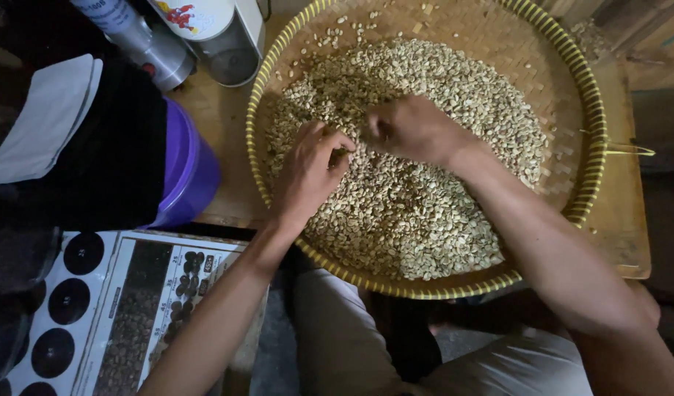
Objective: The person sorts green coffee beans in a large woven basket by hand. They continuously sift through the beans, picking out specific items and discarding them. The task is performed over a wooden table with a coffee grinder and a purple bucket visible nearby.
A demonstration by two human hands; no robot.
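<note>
woven tray (586, 125) on a wooden table (623, 235), heaped with pale beans (417, 213). left hand (307, 172) and right hand (410, 128) both rest on the beans mid-tray, fingers curled narrow, pinching at beans. purple tub (190, 172) stands left of the tray.

Bare forearms, no sleeves, no rings or watch on left hand (307, 172) or right hand (410, 128); light grey trousers (337, 330).

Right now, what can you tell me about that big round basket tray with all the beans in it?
The basket tray is wide, round and shallow, woven from tan strips like bamboo, with a rim wrapped in yellow and dark bands. It lies flat on a wooden surface, its near edge over the person's lap. A heap of pale beans covers most of it; the far part is nearly bare weave. The left hand and right hand both rest in the beans.
</note>
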